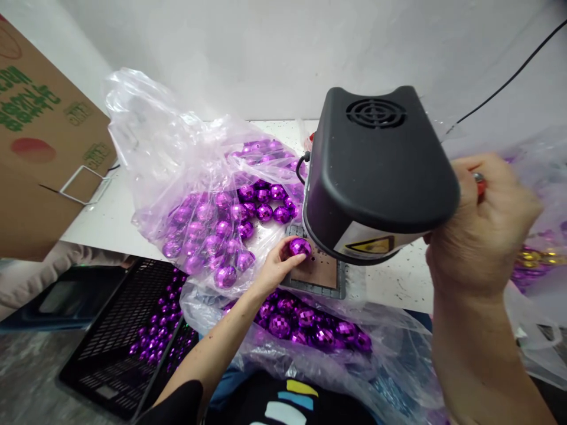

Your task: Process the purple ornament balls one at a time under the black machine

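Note:
Between the thumb and fingers of my left hand (281,260) is a shiny purple faceted ball (300,247). It is held over the machine's grey base plate (316,283), which has a brown pad on it. Above stands a black-cased bench machine (376,165) with a round vent and a yellow warning label (370,244). At the machine's right side my right hand (482,224) is closed in a fist around what looks like its handle. A bit of red shows at the fingers; the rest of the grip is hidden. The machine's head partly covers the base.
Clear plastic bags of purple balls lie behind the base (199,224) and across my lap (310,321). A black crate (119,313) with smaller purple beads is at lower left. A cardboard box (48,147) stands left. A bag with purple and gold beads (538,258) is at right.

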Available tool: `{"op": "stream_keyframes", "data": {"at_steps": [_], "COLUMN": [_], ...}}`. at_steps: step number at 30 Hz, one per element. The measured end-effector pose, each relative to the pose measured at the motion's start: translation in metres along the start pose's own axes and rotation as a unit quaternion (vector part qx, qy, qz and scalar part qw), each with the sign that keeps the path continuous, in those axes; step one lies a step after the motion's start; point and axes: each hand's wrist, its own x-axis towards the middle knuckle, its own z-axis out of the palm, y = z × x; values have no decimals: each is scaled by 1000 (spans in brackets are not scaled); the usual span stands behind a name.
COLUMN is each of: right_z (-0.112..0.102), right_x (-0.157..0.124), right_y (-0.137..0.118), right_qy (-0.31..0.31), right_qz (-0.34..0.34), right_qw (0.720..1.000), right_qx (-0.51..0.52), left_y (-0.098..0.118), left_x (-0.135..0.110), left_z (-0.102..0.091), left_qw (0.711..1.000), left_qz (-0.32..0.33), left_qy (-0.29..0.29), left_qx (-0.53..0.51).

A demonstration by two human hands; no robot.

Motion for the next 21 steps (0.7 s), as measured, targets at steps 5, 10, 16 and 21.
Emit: {"op": "stream_keyframes", "data": {"at_steps": [5, 10, 16, 21], "right_z": [1, 1, 0, 0], "right_x": [-2, -2, -1, -2], "right_y": [-1, 0, -1, -1], "right_qy": [1, 3, -4, 7], "right_qz": [2, 1, -2, -21], "right_qw": [1000, 1000, 1000, 1000], "right_qx": [-4, -3, -10, -10], "left_y": [-12, -19, -25, -23], "left_x": [-1, -3, -5, -6], "left_z": [8, 13, 19, 27], "left_qw": [992, 951, 874, 879], "left_qz": [46, 138, 244, 219], "left_qy": [1, -22, -45, -59], "left_qx": [122, 276, 419, 419]}}
